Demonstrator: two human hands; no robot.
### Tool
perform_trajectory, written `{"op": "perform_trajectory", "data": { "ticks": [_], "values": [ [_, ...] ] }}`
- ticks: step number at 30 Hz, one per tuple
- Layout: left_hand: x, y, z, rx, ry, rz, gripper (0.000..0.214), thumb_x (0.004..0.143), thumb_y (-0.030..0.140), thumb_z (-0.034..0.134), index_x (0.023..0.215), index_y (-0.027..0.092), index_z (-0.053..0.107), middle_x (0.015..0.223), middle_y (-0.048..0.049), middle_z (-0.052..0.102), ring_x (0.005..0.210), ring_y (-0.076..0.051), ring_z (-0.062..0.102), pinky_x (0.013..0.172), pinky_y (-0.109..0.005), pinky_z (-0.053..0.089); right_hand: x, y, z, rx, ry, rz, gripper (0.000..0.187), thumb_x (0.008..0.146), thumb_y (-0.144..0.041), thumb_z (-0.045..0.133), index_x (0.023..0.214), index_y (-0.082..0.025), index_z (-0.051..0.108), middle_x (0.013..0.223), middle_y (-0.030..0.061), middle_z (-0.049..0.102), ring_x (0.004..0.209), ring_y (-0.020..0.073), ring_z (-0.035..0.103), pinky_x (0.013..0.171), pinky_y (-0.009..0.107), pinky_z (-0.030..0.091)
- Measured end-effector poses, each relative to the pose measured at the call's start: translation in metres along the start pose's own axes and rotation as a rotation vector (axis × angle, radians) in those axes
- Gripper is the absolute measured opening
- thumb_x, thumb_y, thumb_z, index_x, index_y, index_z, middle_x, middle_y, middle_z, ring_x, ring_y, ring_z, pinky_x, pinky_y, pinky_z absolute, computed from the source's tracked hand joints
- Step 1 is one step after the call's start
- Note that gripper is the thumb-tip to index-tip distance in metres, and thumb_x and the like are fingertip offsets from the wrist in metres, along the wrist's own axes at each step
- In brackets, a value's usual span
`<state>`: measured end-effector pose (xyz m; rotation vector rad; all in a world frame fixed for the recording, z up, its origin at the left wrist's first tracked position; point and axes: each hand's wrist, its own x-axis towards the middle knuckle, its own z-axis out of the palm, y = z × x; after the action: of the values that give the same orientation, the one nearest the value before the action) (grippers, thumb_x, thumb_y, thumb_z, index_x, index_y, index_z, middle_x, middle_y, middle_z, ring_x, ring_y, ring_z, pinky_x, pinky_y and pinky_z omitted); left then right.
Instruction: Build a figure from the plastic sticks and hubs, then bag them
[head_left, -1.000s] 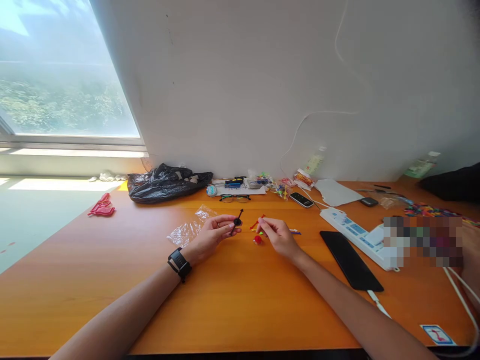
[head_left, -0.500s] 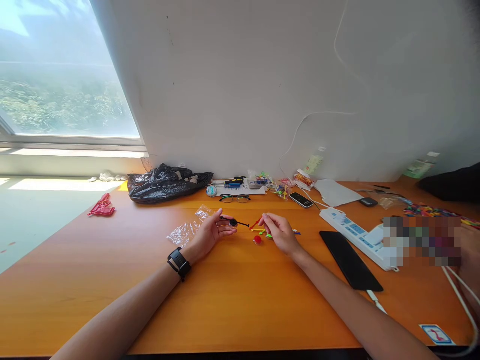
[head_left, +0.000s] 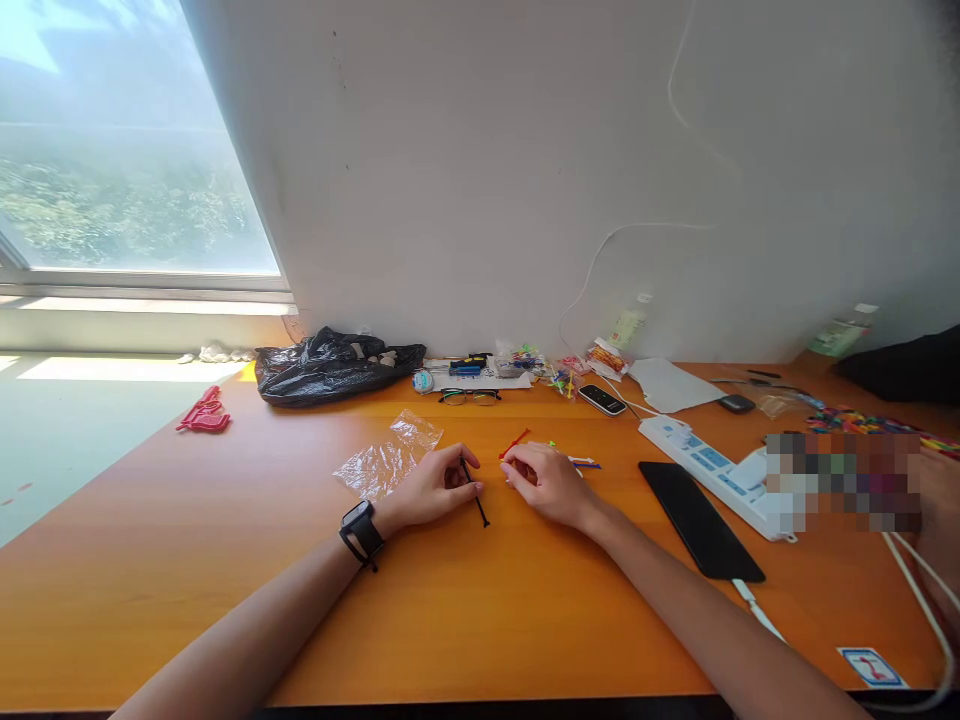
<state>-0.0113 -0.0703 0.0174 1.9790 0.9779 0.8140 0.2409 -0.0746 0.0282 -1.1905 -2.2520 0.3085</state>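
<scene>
My left hand, with a black watch on its wrist, rests on the orange table with its fingers closed on a thin black stick whose lower end points toward me. My right hand lies just to the right, fingers curled down over the spot where a small red piece lay; that piece is hidden. A red stick and a few more coloured sticks lie just beyond the right hand. A clear plastic bag lies to the left of my left hand.
A black phone on a cable and a white power strip lie to the right. Along the wall are a black plastic bag, glasses, a remote, papers and small coloured parts. A red object lies far left.
Both hands came down toward me onto the table. The black stick swung from pointing up and right to pointing down. My right hand now covers the small red piece.
</scene>
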Motion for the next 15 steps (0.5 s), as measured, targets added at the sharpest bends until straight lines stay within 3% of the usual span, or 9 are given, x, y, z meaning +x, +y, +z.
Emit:
{"op": "perform_trajectory", "data": {
  "ticks": [3, 8, 12, 15],
  "values": [
    [0.0, -0.006, 0.003, 0.137, 0.028, 0.061, 0.023, 0.095, 0.042, 0.069, 0.097, 0.019, 0.066, 0.09, -0.0052, 0.071, 0.078, -0.018, 0.065, 0.071, -0.031, 0.052, 0.001, 0.0, 0.0, -0.014, -0.001, -0.007, 0.015, 0.099, -0.027, 0.06, 0.087, -0.021, 0.067, 0.076, 0.0023, 0.067, 0.075, 0.0193, 0.06, 0.071, 0.031, 0.042],
    [0.001, -0.007, 0.001, 0.31, 0.21, 0.264, 0.029, 0.099, 0.036, 0.065, 0.124, 0.022, 0.064, 0.12, -0.011, 0.067, 0.112, -0.026, 0.063, 0.099, -0.042, 0.052, 0.002, -0.001, -0.001, -0.009, 0.002, -0.02, 0.013, 0.098, -0.025, 0.061, 0.088, -0.021, 0.067, 0.077, 0.0023, 0.067, 0.074, 0.0193, 0.059, 0.072, 0.033, 0.042],
    [-0.001, 0.002, -0.004, 0.313, 0.223, 0.302, 0.019, 0.103, 0.024, 0.05, 0.114, 0.022, 0.066, 0.113, -0.0097, 0.069, 0.107, -0.025, 0.063, 0.097, -0.042, 0.051, 0.001, -0.001, -0.002, -0.021, -0.009, -0.036, 0.014, 0.099, -0.024, 0.06, 0.087, -0.021, 0.067, 0.077, 0.0025, 0.067, 0.076, 0.0196, 0.059, 0.073, 0.033, 0.042],
    [-0.003, 0.01, -0.008, 0.334, 0.217, 0.33, 0.019, 0.1, 0.019, 0.05, 0.103, 0.022, 0.068, 0.103, -0.0078, 0.069, 0.1, -0.025, 0.062, 0.092, -0.041, 0.05, 0.001, 0.001, -0.001, -0.018, -0.007, -0.044, 0.015, 0.1, -0.024, 0.059, 0.088, -0.021, 0.066, 0.078, 0.0024, 0.067, 0.076, 0.0195, 0.059, 0.073, 0.033, 0.042]
  ]
}}
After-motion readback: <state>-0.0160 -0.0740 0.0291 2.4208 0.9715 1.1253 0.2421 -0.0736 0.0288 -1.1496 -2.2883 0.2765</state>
